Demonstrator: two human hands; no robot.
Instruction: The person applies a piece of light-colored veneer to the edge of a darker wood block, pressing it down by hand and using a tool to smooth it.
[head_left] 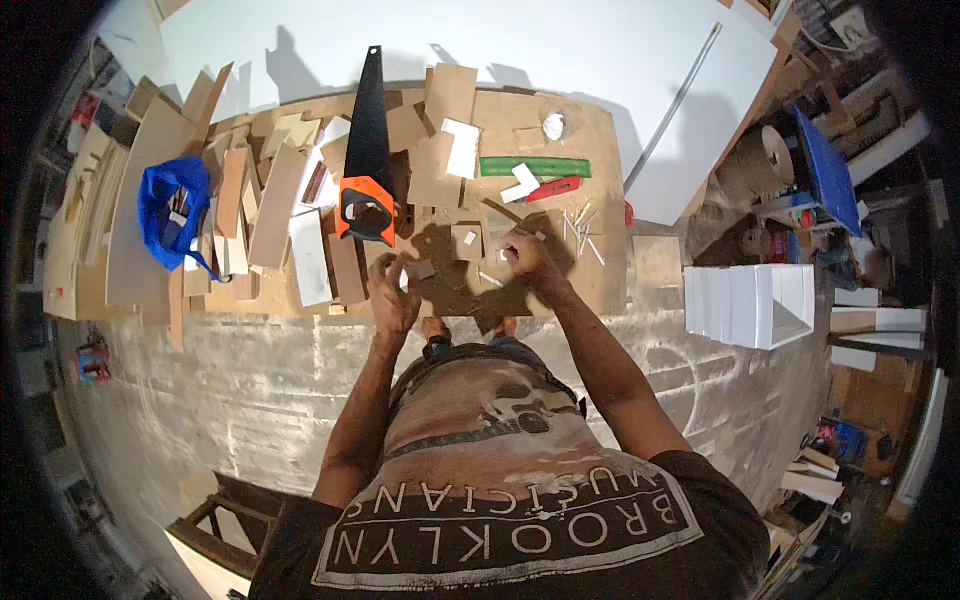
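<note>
My left hand point(394, 295) is curled at the front of the wooden worktop point(592, 285), below the orange-handled handsaw point(365, 140); a small pale bit shows at its fingers, too small to name. My right hand point(530, 262) is closed beside a small square wooden block point(466, 248), with something small and whitish at its fingertips that I cannot make out. Thin pale sticks point(584, 235) lie to its right. Behind it are a green strip point(540, 168), a red tool point(560, 188) and small white cut pieces point(462, 145).
A blue bag point(160, 225) rests among stacked board offcuts point(260, 220) on the left. A large white sheet point(670, 90) with a long metal bar point(675, 105) lies behind the worktop. A white box point(748, 305) stands at the right, near a blue panel point(830, 170) and clutter.
</note>
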